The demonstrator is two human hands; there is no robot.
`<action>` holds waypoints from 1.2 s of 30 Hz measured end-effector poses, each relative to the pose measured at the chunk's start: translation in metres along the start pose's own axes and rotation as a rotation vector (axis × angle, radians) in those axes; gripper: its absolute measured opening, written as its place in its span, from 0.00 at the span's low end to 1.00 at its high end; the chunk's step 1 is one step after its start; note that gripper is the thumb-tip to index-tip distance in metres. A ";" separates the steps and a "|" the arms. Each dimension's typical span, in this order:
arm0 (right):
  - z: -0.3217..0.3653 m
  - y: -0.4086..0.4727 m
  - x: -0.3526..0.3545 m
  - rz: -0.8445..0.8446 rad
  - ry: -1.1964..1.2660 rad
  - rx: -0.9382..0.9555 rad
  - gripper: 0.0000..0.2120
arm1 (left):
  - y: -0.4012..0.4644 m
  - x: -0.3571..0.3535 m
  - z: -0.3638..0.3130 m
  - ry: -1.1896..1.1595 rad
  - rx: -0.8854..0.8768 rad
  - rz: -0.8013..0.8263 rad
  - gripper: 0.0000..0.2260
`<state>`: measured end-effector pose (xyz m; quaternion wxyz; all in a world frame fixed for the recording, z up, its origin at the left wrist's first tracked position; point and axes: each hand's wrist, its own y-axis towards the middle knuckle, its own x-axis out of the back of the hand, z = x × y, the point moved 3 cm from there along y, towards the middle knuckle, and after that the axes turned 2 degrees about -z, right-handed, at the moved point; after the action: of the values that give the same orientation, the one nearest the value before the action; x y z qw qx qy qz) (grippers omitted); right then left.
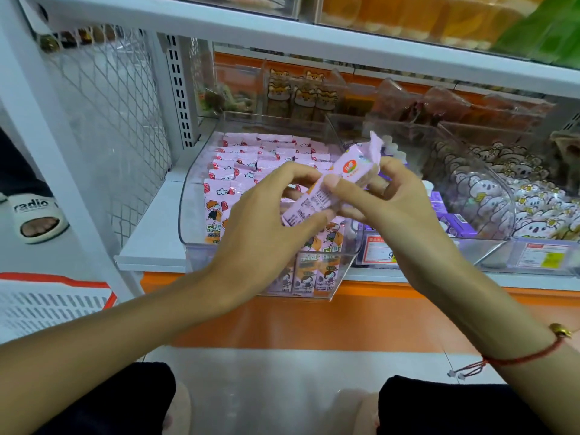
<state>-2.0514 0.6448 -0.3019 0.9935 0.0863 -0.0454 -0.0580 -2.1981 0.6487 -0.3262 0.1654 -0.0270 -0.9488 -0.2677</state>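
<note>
A long pink snack packet point(329, 186) is held tilted above a clear plastic bin point(194, 186) on the low shelf. My left hand point(266, 221) pinches its lower end between thumb and fingers. My right hand point(389, 199) grips its upper part, thumb on top. The bin holds several rows of the same pink packets point(251, 164), standing upright. The packet's crimped top end points up and to the right.
To the right stand clear bins of purple packets point(439, 211) and koala-printed packets point(489, 189). A white shelf board point(282, 36) runs overhead. A wire mesh side panel point(110, 120) is at left. Another person's sandalled foot point(37, 221) and a white-orange basket point(53, 302) are at far left.
</note>
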 end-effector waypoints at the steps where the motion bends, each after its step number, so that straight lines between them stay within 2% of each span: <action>1: 0.001 0.001 0.001 0.029 -0.002 0.001 0.17 | 0.001 0.001 0.000 -0.021 0.015 0.022 0.13; 4: 0.005 0.004 0.005 0.084 -0.019 0.007 0.13 | 0.006 0.004 -0.001 -0.126 0.097 0.088 0.15; 6: 0.007 0.007 0.008 0.083 -0.020 -0.010 0.13 | 0.008 0.005 -0.001 -0.213 0.177 0.110 0.12; 11: 0.000 0.012 0.013 0.028 -0.080 -0.104 0.18 | 0.006 0.005 0.002 -0.417 0.534 0.290 0.15; 15: -0.004 0.012 0.012 0.056 -0.115 -0.135 0.18 | 0.005 0.004 0.000 -0.492 0.617 0.336 0.14; 20: -0.003 0.012 0.012 0.057 -0.082 -0.101 0.18 | 0.006 0.005 0.004 -0.420 0.547 0.362 0.14; 23: 0.003 0.009 0.009 0.084 -0.067 0.052 0.17 | 0.012 0.007 0.006 -0.294 0.326 0.259 0.09; 26: 0.008 0.006 0.004 0.193 -0.041 0.185 0.17 | 0.017 0.010 0.004 -0.202 0.056 0.167 0.14; 28: 0.009 0.005 0.003 0.248 0.016 0.196 0.18 | 0.018 0.012 0.004 -0.196 -0.030 0.161 0.16; 36: 0.006 0.004 0.003 0.222 -0.062 0.174 0.19 | 0.019 0.010 0.015 -0.197 0.007 0.179 0.15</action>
<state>-2.0490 0.6472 -0.2956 0.9807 0.1648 -0.0902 0.0540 -2.2091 0.6722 -0.3258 0.0950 -0.1373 -0.9551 -0.2446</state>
